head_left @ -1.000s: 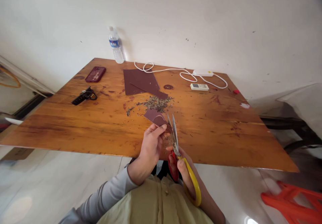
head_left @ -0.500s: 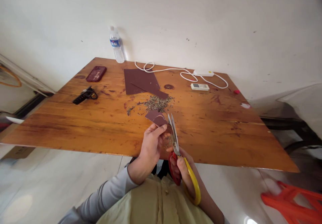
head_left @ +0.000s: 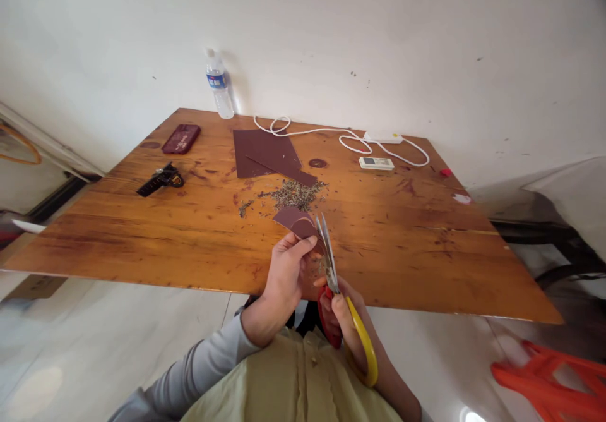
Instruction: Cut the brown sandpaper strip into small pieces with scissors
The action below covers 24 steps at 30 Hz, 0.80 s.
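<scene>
My left hand (head_left: pixel 286 270) pinches a strip of brown sheet (head_left: pixel 290 217) that looks like sandpaper, bent over near the thumb. In my right hand (head_left: pixel 348 314) are scissors (head_left: pixel 328 248) with one red and one yellow handle. Their blades point away from me, slightly apart, right beside the bent strip. Just beyond the hands lies a pile of small cut bits (head_left: pixel 298 196) on the wooden table. Behind it a larger brown sheet (head_left: pixel 260 150) lies flat, with a narrow offcut (head_left: pixel 288 170) across its near corner.
At the back stand a plastic bottle (head_left: pixel 219 87) and a white power strip (head_left: pixel 382 138) with its looping cord. A small white remote (head_left: pixel 375 163) lies in front of it. On the left are a dark red phone (head_left: pixel 181 139) and a black clamp-like object (head_left: pixel 161 179). An orange stool (head_left: pixel 544 378) stands at right.
The bent strip and my left thumb have shifted very slightly to the right. The scissors are almost in the same place, and the things on the table have not moved.
</scene>
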Motion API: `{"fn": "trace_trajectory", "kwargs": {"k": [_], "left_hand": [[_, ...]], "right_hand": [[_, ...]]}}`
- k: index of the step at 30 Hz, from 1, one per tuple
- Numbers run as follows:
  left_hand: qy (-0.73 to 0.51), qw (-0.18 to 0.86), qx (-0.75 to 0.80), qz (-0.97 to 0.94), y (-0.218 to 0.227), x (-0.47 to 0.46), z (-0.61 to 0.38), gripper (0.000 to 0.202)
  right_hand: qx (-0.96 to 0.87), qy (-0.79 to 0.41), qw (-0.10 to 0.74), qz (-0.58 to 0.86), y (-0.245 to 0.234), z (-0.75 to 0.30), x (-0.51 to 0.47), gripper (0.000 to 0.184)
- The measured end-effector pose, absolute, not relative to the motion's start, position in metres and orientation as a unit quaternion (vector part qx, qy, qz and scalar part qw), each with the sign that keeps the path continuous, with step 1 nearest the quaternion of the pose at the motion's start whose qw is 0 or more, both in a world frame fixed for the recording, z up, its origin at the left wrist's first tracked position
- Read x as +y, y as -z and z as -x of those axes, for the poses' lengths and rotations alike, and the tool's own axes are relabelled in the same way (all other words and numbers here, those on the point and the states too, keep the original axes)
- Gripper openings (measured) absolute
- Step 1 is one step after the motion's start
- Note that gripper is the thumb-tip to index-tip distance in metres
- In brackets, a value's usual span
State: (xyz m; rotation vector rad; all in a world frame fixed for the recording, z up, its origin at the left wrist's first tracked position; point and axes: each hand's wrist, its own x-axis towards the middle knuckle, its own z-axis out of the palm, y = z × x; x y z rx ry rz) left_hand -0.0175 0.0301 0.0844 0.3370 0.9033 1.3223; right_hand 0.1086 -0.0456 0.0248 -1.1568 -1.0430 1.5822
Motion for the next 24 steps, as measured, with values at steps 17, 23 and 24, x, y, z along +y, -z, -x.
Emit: {"fn": "trace_trajectory", "kwargs": {"k": [17,23,24], "left_hand": [[-0.575,0.671,0.441,-0.157,-0.084,0.028,0.017,0.034],[-0.57,0.678,0.436,-0.156,-0.088,0.025,0.016,0.031],[-0.577,0.674,0.433,-0.158,-0.088,0.025,0.016,0.031]], "right_hand": [[-0.47,-0.581,0.439,0.499,-0.022,-0.112,-0.043,0.067],[-0.428,-0.624,0.447,0.478,-0.023,-0.106,-0.047,0.067],[-0.421,-0.631,0.446,0.475,-0.025,-0.105,-0.048,0.067]]}}
